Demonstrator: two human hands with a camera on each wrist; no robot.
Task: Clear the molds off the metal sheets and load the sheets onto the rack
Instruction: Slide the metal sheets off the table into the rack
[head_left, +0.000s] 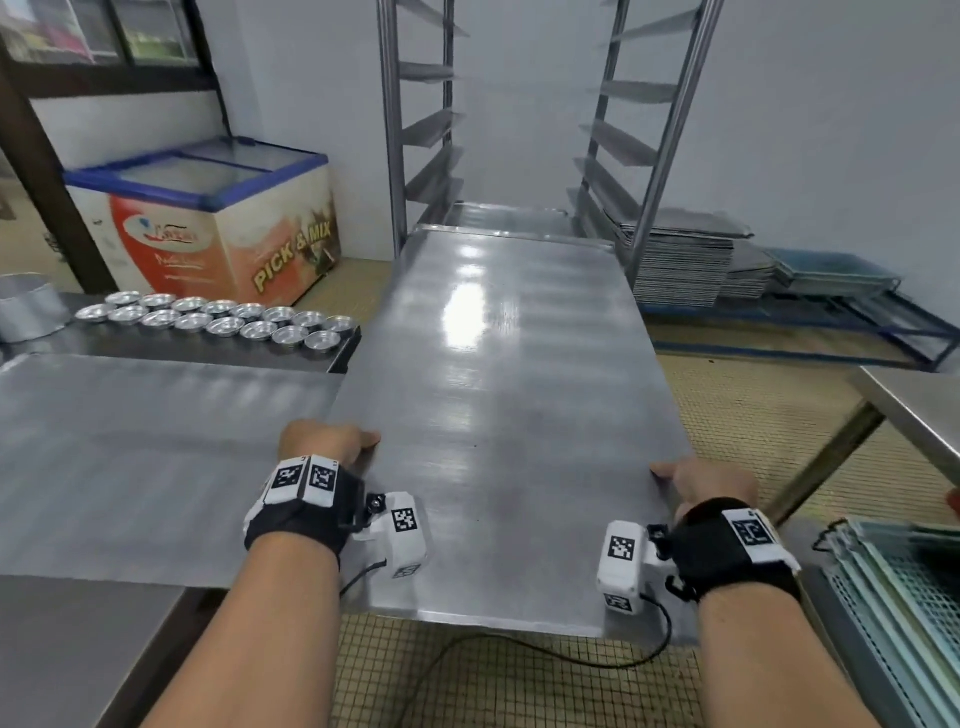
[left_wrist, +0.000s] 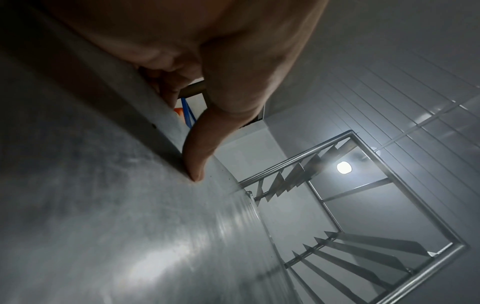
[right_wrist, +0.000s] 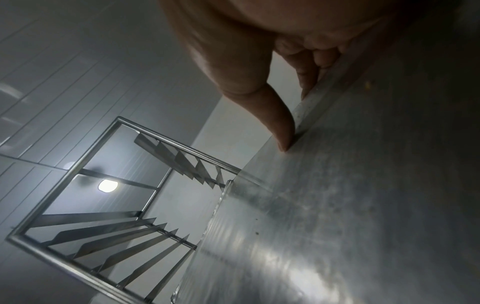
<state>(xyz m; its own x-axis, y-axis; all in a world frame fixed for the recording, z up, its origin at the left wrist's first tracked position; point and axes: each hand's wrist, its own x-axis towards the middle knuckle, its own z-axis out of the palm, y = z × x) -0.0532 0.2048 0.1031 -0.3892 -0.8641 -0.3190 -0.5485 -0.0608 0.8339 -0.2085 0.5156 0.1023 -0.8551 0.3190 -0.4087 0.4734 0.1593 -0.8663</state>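
I hold a large bare metal sheet (head_left: 498, 395) level in the air, its far end at the front of the steel rack (head_left: 415, 124). My left hand (head_left: 327, 441) grips its left edge, thumb on top (left_wrist: 197, 168) and fingers curled under. My right hand (head_left: 711, 486) grips the right edge the same way, thumb (right_wrist: 283, 135) pressed on the rim. The sheet (left_wrist: 130, 226) (right_wrist: 363, 205) fills both wrist views, with the rack's angled runners (left_wrist: 363, 257) (right_wrist: 109, 232) beyond. Another sheet (head_left: 509, 215) lies low in the rack. Several round foil molds (head_left: 218, 319) sit on the table at left.
A second bare sheet (head_left: 145, 457) lies on the left table. A chest freezer (head_left: 218, 223) stands at the back left. Stacked trays (head_left: 685, 265) sit on the floor right of the rack. A table corner (head_left: 914, 405) and mesh trays (head_left: 904, 597) are on my right.
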